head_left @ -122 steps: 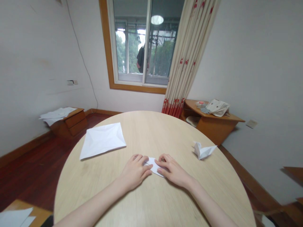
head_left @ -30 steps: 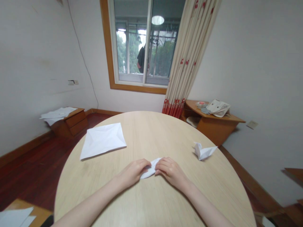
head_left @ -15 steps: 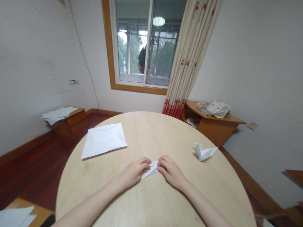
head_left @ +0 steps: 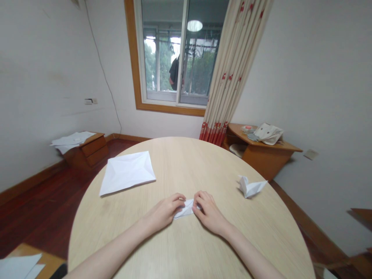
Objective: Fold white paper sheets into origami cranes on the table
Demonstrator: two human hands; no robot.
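Paper (head_left: 186, 210) lies near: the left hand (head_left: 166, 209), loosely curled, grips its left end; the right hand (head_left: 208, 211), half closed, pinches its right.

1. Pale, wood-grained table (head_left: 186, 248) shows a smooth, softly satin top.
2. Matt white paper: a creased square (head_left: 128, 172) by its left edge, a crisp figure (head_left: 251, 189) near the right, a folded slip (head_left: 186, 210) toward the near edge.
3. Beyond the far edge, a pleated cloth curtain (head_left: 229, 89) hangs.
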